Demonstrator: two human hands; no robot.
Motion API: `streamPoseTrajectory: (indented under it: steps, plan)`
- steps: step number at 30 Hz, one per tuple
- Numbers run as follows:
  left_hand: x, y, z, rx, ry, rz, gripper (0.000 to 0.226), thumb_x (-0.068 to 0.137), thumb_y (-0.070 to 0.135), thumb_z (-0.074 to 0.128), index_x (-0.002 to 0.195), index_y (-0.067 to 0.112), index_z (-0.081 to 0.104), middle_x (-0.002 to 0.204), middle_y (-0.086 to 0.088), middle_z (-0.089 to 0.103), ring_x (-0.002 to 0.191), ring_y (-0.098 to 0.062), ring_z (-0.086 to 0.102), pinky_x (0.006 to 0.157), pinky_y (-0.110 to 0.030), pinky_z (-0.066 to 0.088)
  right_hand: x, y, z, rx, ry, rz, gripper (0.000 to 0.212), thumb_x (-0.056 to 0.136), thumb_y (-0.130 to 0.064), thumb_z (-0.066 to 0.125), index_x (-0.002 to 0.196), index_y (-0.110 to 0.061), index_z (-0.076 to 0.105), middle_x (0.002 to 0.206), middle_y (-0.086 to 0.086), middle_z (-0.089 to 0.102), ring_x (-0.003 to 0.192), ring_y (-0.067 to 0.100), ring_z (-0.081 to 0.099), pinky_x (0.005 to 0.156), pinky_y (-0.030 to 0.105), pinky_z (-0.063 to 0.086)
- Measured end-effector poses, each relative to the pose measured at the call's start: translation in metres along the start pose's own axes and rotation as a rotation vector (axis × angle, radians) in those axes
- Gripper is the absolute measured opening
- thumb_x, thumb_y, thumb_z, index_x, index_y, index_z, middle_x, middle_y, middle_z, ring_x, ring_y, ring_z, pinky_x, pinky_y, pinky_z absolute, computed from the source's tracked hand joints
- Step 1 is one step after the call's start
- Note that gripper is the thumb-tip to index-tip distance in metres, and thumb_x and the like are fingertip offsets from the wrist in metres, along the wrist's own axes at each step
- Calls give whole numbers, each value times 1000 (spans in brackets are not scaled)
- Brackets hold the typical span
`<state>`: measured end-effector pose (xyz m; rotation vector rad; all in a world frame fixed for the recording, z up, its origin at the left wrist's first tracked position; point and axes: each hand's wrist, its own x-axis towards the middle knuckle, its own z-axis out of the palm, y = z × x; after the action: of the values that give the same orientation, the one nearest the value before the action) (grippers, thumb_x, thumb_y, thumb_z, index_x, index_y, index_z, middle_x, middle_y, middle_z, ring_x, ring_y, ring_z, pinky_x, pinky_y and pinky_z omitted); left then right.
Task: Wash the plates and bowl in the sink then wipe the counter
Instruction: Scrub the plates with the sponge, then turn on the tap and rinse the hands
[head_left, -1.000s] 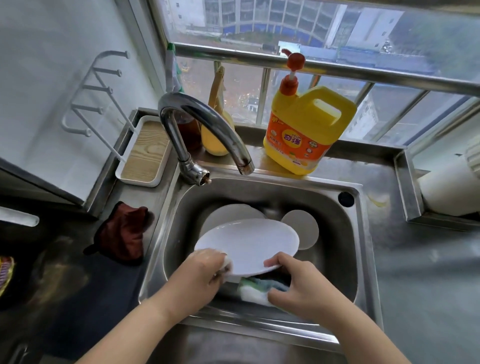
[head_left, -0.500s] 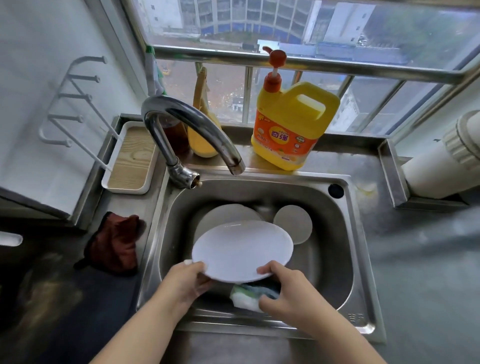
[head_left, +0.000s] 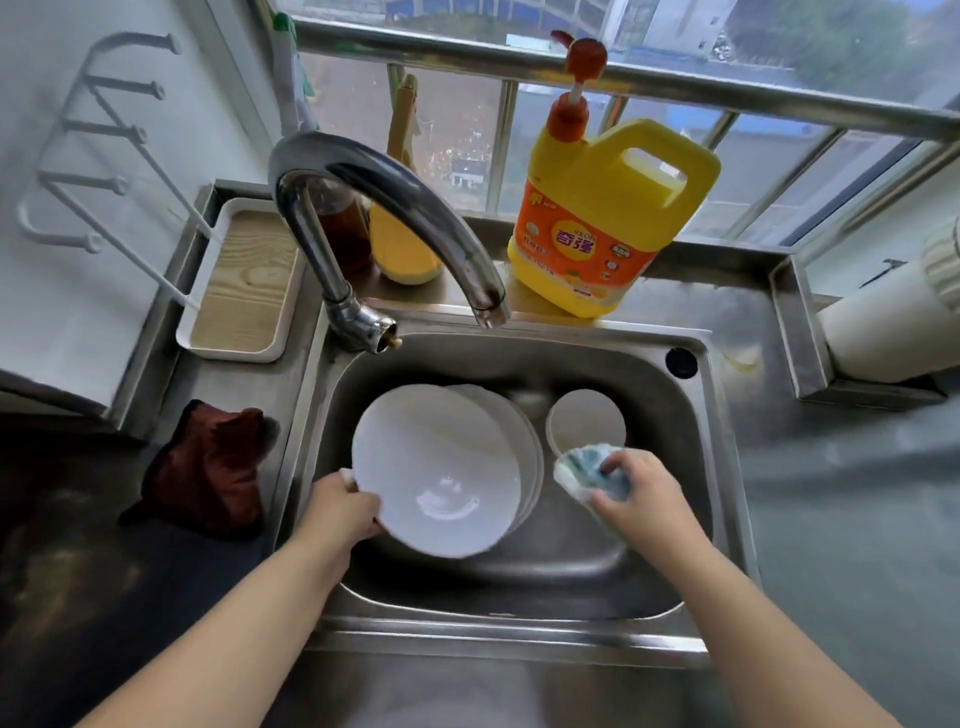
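Observation:
In the steel sink (head_left: 717, 467) my left hand (head_left: 343, 509) grips the near-left rim of a white plate (head_left: 436, 467), tilted so its hollow face looks up at me. A second white plate (head_left: 527, 441) lies under it, showing only at its right edge. A small white bowl (head_left: 584, 421) sits at the sink's back right. My right hand (head_left: 639, 493) holds a blue-green and white sponge (head_left: 587, 467) just in front of the bowl, apart from the held plate.
A curved tap (head_left: 389, 208) arches over the sink's back. A yellow detergent jug (head_left: 608, 208) stands on the ledge behind. A dark red cloth (head_left: 208, 467) lies on the counter to the left, a white tray (head_left: 244, 280) behind it. Grey counter (head_left: 857, 519) extends right.
The plate has been turned face up and is now held by my left hand alone. My right hand has let go of the plate, picked up the sponge and lifted it to the right.

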<state>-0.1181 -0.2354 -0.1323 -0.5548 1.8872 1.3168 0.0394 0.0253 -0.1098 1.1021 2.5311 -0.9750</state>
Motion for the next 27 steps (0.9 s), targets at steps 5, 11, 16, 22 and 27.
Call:
streamPoseTrajectory:
  steps: [5,11,16,22,27]
  plan:
    - [14,-14,8,67,6,-17,33,81,-18,41,92,5,62,94,-14,68,91,-27,63,67,-32,54,61,3,21,-243,58,-66,36,85,-21,67,118,-8,60,127,9,48,116,27,43,99,34,39]
    - [32,-27,13,89,37,-27,31,79,-15,43,89,7,63,89,-12,69,87,-26,65,75,-38,57,90,10,41,-498,6,-66,38,92,-23,57,127,-8,56,134,14,47,123,33,37,100,45,39]
    - [47,-34,13,143,80,-5,30,78,-13,42,92,7,61,93,-14,68,90,-30,64,77,-37,52,86,12,46,-562,-53,-24,45,96,-33,47,137,-15,49,145,7,42,132,30,34,112,36,23]
    - [47,-18,16,282,18,-15,27,85,0,50,111,5,56,106,-11,64,101,-29,60,83,-31,48,51,-28,38,-59,11,-128,38,92,-23,60,128,-12,58,130,4,58,124,21,48,104,30,33]
    - [25,22,17,401,141,310,24,94,28,56,115,17,59,107,-4,65,100,-22,61,81,-32,49,14,-60,38,224,-11,-112,26,93,-24,58,118,-20,64,106,-9,65,98,4,60,88,21,49]
